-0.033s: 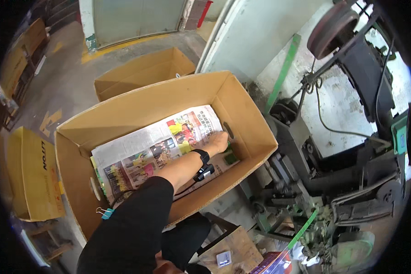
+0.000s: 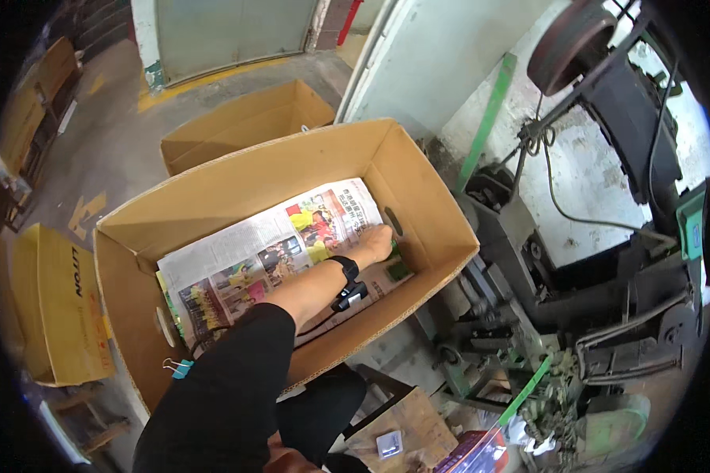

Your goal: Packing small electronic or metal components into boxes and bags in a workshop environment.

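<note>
1. The fingers [image 2: 385, 236] of our left hand [image 2: 375, 243] are curled under in a loose fist; their tips are hidden, so we cannot tell whether they grasp the paper.
2. That hand is inside an open cardboard box [image 2: 252, 185], close to its right end wall, just beside an oval hand hole [image 2: 393, 221].
3. The newspaper [image 2: 241, 248] lies spread inside the box, reaching from near the left end to near the right, its coloured photos facing up.
4. Green patches [image 2: 398, 271] show at the paper's right end, near our hand.
5. On our wrist we see a black band [image 2: 346, 268] with a small dark device [image 2: 352, 295] on the near side.
6. A teal binder clip [image 2: 181, 368] sits beside our black sleeve [image 2: 229, 394], toward the box's near left corner; what it clips, we cannot tell.
7. At the lower edge of our view is a patch of bare skin [image 2: 282, 459]; whether it is our right hand, we cannot tell.
8. A second box [image 2: 237, 122] stands beyond the far edge, and dark machinery [image 2: 607, 303] to the right.
</note>
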Available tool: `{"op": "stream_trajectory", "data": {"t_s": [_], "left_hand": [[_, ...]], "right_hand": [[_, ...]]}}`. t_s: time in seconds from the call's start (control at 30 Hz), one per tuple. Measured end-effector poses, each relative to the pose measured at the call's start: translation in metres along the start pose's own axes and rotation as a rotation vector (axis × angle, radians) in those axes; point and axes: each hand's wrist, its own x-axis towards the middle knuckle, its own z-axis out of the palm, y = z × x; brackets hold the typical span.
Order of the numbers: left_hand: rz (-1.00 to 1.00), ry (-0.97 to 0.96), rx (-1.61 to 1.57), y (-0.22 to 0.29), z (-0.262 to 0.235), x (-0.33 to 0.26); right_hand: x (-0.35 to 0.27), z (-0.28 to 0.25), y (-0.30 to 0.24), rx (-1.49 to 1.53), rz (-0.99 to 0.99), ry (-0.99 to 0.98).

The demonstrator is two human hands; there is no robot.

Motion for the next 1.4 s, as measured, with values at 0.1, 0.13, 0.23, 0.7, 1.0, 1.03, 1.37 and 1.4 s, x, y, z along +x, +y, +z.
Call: {"op": "stream_trajectory", "data": {"t_s": [0.1,0.13,0.23,0.7,1.0,1.03,1.37,1.4], "left_hand": [[0.144,0.034,0.075,0.002,-0.014,-0.012],[0.177,0.093,0.093,0.005,-0.023,-0.020],[0.273,0.025,0.367,-0.027,-0.039,-0.030],[0.611,0.288,-0.256,0.121,-0.165,-0.069],[0.653,-0.786,-0.704,0.327,-0.082,-0.314],[0.584,-0.851,-0.750,0.324,-0.060,-0.334],[-0.317,-0.812,-1.249,0.224,0.074,-0.373],[-0.456,-0.925,-1.258,0.208,0.084,-0.378]], "right_hand": [[0.020,-0.055,-0.064,-0.202,0.016,0.097],[0.020,-0.064,-0.070,-0.274,0.025,0.131],[0.025,-0.057,-0.072,-0.187,0.007,0.109],[0.042,-0.072,-0.050,-0.005,0.068,-0.172],[0.073,-0.243,-0.034,1.578,0.371,0.482],[0.076,-0.256,-0.046,1.613,0.239,0.407],[0.166,-0.266,-0.069,0.738,-0.232,0.058],[0.190,-0.253,-0.059,0.595,-0.250,0.048]]}}
